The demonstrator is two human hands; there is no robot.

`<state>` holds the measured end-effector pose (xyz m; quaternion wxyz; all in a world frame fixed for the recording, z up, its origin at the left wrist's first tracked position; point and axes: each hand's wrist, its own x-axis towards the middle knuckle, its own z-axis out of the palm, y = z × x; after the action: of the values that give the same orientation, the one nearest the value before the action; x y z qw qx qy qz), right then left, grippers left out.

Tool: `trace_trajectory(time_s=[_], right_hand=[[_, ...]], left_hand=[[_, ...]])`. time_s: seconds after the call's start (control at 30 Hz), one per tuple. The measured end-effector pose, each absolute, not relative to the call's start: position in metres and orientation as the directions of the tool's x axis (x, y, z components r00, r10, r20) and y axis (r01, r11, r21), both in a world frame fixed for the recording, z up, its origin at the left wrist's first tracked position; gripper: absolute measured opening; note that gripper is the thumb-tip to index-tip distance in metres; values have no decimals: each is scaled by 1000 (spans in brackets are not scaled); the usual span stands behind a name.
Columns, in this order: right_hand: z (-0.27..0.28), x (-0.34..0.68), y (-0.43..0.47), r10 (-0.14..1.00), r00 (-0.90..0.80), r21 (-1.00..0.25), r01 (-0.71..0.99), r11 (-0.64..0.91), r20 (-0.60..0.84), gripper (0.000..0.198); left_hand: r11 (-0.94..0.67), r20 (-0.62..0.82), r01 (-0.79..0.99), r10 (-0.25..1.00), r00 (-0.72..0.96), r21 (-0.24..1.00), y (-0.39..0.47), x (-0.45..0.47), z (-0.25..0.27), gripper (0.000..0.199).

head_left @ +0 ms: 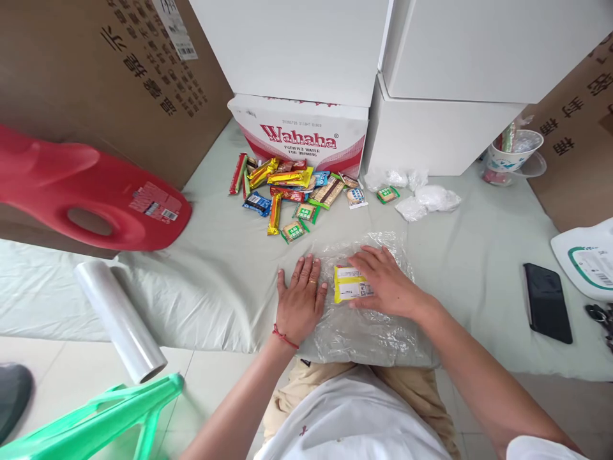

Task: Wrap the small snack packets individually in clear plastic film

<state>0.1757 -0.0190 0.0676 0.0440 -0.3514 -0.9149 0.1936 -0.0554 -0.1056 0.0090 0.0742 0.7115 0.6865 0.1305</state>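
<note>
A sheet of clear plastic wrap (378, 342) lies spread and wrinkled on the pale cloth in front of me. On it rests a yellow-and-white snack packet (348, 284), printed side up. My right hand (390, 281) reaches over the packet's right end, its fingers along the far side and its thumb along the near side. Part of the packet is hidden under that hand. My left hand (301, 297) lies flat, fingers stretched out, at the left edge of the wrap, holding nothing. Beyond the hands is a pile of wrapped snacks (287, 182) in several colours.
Wrapped white bundles (433, 198) lie right of the snacks, before white boxes (416, 134) and a Wahaha carton (306, 137). A red jug (119, 211) and a roll of film (119, 322) are at left. A phone (547, 303) and paper cup (514, 150) are at right.
</note>
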Motion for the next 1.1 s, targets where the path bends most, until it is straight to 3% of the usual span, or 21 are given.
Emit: trace_trajectory(time_s=[0.13,0.3,0.47,0.6,0.67,0.77,0.87,1.0,1.1], right_hand=[[70,176,13,766,-643,-346,718,604,3,61],[63,169,52,780,-620,-194,779,597,-89,66],[67,163,66,752,-638,-256,764,592,-165,18],[78,170,61,690,-719,-359,667,653,-82,12],[84,177,52,657,-753,-366,618,696,-24,12],[91,192,32,624,-781,-324,584,744,23,17],[89,207,7,614,-788,-277,582,764,37,27],[71,227,-27,625,-781,-281,595,753,22,36],[57,243,-46,649,-760,-354,609,709,-7,41]], left_hand=[[2,196,890,975,-102,455,-108,-65,7,53],[53,302,748,894,-331,662,-88,-73,15,53],[1,201,752,963,-178,660,-32,-68,23,82],[-8,32,707,999,-21,707,2,-67,22,98],[-53,-5,668,996,84,742,6,-70,24,90],[-137,19,631,982,190,763,-8,-78,34,57],[-332,146,645,934,325,688,-35,-87,45,35],[-651,256,647,755,603,397,-75,-91,44,42],[-726,252,606,684,685,325,-102,-88,38,45]])
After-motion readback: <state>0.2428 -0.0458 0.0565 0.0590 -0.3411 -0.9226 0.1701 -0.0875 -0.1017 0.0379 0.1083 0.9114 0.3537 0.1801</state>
